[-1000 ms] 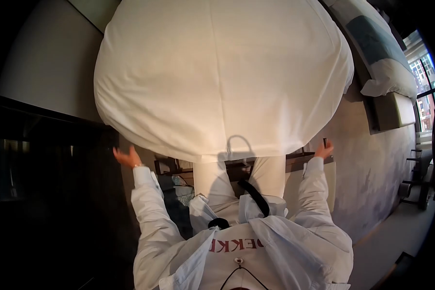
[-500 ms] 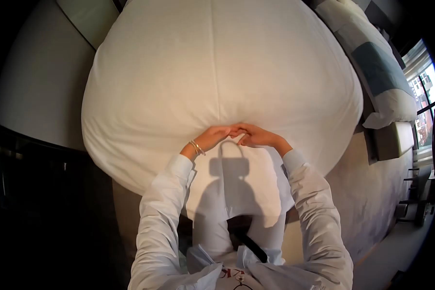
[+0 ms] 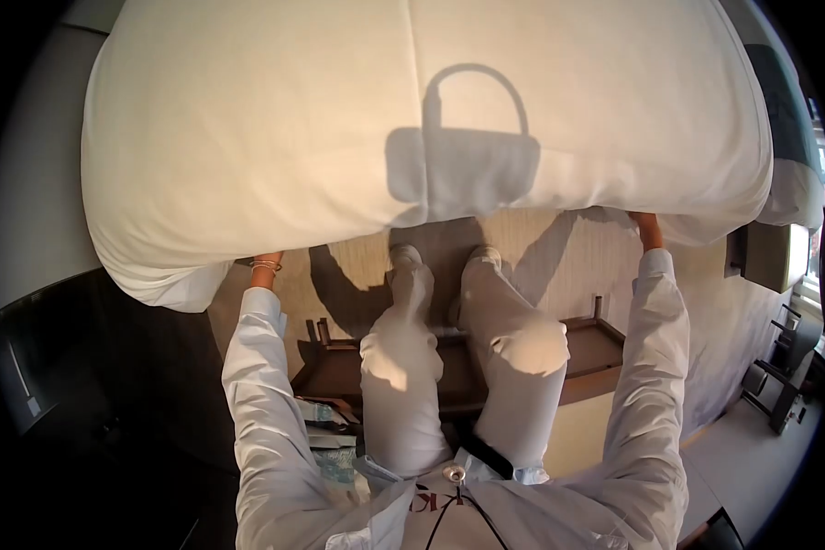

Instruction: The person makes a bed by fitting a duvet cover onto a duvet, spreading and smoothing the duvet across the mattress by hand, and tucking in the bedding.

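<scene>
A white bed cover [image 3: 247, 137] with a crease down its middle spreads over the bed. Both arms reach forward and wide apart to its near edge. My left hand [image 3: 268, 263] is at the lower left edge, a bracelet on its wrist, its fingers out of sight beneath the fabric. Further right, my right hand [image 3: 648, 227] reaches under the same edge; its fingers are hidden too. Whether either hand grips the cloth cannot be seen. The shadow of a head and headgear falls on the cover between them.
Brown wooden furniture [image 3: 587, 362] stands low behind my legs, with printed items [image 3: 332, 426] at its left. A second bed with a blue-green runner [image 3: 779, 110] lies at the far right. Dark chairs [image 3: 784, 367] stand at the right, near a window.
My hands have gone from close together on top of the cover to far apart at its near edge. The flap hanging at the front no longer shows; floor and my feet now appear there.
</scene>
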`<action>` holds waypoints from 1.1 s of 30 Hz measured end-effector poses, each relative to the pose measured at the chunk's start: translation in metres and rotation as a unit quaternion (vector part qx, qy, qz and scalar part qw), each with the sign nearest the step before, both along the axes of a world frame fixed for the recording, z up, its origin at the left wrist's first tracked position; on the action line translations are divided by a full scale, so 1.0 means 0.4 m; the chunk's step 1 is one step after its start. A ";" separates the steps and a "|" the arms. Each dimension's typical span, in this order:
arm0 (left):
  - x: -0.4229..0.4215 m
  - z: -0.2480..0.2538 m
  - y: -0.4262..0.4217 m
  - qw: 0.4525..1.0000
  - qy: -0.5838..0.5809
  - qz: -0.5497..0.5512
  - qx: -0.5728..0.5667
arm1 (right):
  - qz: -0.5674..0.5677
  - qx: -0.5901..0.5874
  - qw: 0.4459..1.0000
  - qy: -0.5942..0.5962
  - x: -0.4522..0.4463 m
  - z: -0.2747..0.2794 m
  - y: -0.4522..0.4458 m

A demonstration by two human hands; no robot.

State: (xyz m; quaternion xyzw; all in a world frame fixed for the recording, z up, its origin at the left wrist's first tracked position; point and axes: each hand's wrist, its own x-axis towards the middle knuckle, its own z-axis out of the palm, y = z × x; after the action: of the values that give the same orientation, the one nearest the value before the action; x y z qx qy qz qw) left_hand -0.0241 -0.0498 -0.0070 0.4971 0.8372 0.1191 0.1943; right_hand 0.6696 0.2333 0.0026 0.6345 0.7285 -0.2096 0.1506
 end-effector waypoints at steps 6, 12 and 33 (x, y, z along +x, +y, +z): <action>0.230 -0.172 -0.088 0.980 -0.165 -0.113 -0.011 | 0.091 -0.154 0.964 0.197 -0.194 -0.006 -0.153; 0.448 0.092 -0.205 0.949 -0.219 -0.207 -0.095 | 0.373 -0.039 0.888 0.268 -0.577 0.359 -0.275; -0.454 0.228 -0.342 0.515 -0.552 0.412 0.510 | 0.554 -0.062 0.765 0.324 -1.184 0.478 -0.565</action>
State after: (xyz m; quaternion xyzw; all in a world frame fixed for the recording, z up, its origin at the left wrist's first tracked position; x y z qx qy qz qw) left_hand -0.2059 -0.1865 0.0840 -0.0558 0.4686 0.8425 0.2598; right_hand 0.1959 0.0073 0.1936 0.0047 0.9442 -0.3276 0.0342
